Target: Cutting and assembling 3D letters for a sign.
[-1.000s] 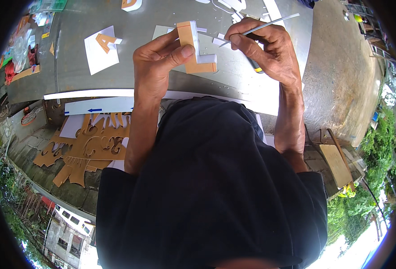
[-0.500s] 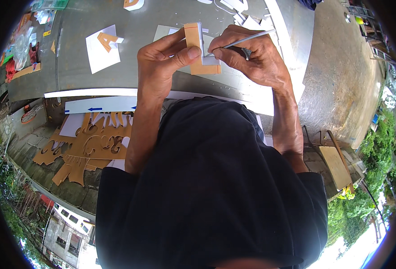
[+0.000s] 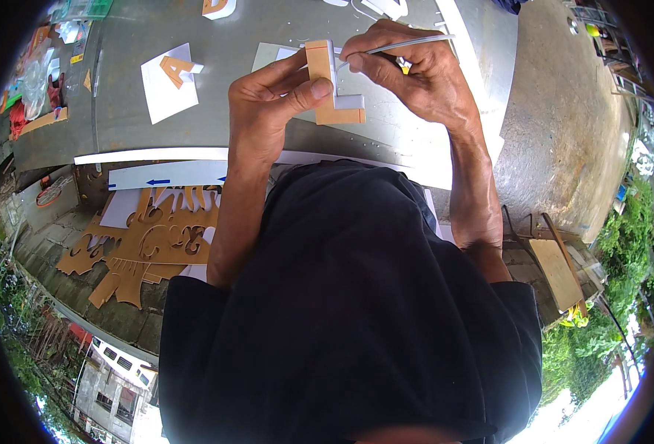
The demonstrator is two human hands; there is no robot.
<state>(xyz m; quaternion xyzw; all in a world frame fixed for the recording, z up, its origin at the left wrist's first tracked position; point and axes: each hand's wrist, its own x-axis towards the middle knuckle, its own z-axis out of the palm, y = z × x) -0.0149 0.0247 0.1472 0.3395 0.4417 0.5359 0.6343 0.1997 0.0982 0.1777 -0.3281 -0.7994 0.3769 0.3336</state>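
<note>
My left hand grips an L-shaped cut-out letter, thumb on its brown face and fingers behind. The letter has thick white sides and stands raised above the table. Between the thumb and fingers of my right hand is a thin, silver-grey, stick-like tool. Its lower tip points at the inner white side of the letter's upright; whether it touches, I cannot tell. The tool's exact kind is unclear.
Another brown-faced letter lies on a white sheet at left on the grey metal table. Brown cut-out offcuts are heaped below the table's near edge. Plastic bags sit far left. A long white strip lies at right.
My right hand has moved up and slightly left along the letter's upright, tool tip with it. My left hand and the letter have barely shifted.
</note>
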